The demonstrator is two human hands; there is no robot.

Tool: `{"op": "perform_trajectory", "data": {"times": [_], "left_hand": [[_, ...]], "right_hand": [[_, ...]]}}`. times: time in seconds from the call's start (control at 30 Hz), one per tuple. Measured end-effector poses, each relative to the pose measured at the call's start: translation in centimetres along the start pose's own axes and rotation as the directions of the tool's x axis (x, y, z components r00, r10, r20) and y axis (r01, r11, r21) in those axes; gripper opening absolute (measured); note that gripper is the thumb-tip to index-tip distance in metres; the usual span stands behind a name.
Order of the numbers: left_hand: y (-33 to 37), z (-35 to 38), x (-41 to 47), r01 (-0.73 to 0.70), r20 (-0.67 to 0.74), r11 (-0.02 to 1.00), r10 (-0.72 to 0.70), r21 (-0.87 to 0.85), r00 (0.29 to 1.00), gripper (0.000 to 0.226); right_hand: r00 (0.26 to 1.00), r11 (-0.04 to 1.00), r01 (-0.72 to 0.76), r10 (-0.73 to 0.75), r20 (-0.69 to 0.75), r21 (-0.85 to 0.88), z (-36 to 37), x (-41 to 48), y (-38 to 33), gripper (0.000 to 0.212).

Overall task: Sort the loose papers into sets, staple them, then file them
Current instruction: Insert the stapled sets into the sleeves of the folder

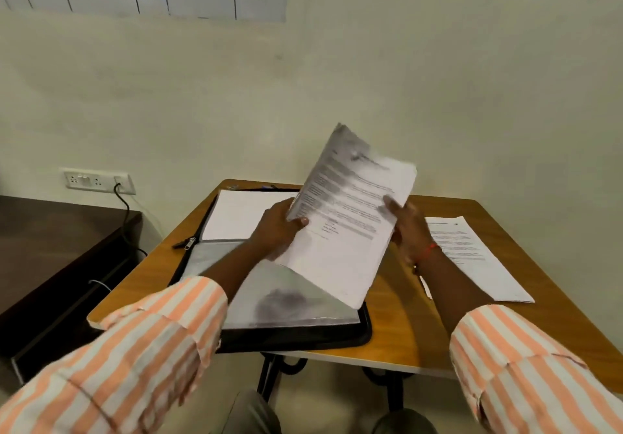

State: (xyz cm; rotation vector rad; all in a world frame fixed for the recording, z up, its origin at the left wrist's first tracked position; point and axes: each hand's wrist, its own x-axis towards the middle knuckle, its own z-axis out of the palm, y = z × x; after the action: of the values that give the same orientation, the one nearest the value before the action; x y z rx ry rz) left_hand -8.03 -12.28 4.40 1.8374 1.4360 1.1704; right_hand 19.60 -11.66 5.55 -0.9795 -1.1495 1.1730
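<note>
Holding the papers [350, 218] up at a tilt, both hands are gripping them. The left hand [279, 228] is pinching the left edge with its thumb on the printed face. The right hand [409, 231] is clasping the right edge, and its fingers [391, 202] are curling round it. Print is covering the top page in lines, but blur is making every word unreadable.

Below the fingers, a black zip folder [296, 336] is lying open on the bench [397, 319]. A clear sleeve [286, 292] is showing in its near half and a blank white page [242, 214] in its far half. The papers' lowest corner is hanging just over the sleeve.

Right of the right fingers, a printed sheet [472, 255] is resting flat on the bench, its text too small to read. Far left of the left fingers, a wall socket [97, 181] is holding a black cable [124, 204].
</note>
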Motion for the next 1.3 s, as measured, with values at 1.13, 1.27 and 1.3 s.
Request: {"op": "perform_trajectory", "data": {"times": [1.13, 1.27, 1.3], "left_hand": [[-3.3, 8.7, -4.9, 0.091, 0.037, 0.936, -0.11, 0.341, 0.993, 0.014], [-3.6, 8.1, -4.4, 0.216, 0.013, 0.969, -0.219, 0.124, 0.976, 0.017], [-3.6, 7.9, -4.2, 0.245, -0.004, 0.967, -0.245, 0.069, 0.969, 0.016]], "right_hand": [[0.836, 0.969, -0.16, 0.032, -0.547, -0.188, -9.0, -6.0, 5.5, 0.035], [0.81, 0.964, -0.15, -0.007, -0.586, -0.218, -8.9, -6.6, 5.2, 0.037], [0.808, 0.963, -0.153, -0.008, -0.589, -0.223, -9.0, -6.8, 5.3, 0.036]]}}
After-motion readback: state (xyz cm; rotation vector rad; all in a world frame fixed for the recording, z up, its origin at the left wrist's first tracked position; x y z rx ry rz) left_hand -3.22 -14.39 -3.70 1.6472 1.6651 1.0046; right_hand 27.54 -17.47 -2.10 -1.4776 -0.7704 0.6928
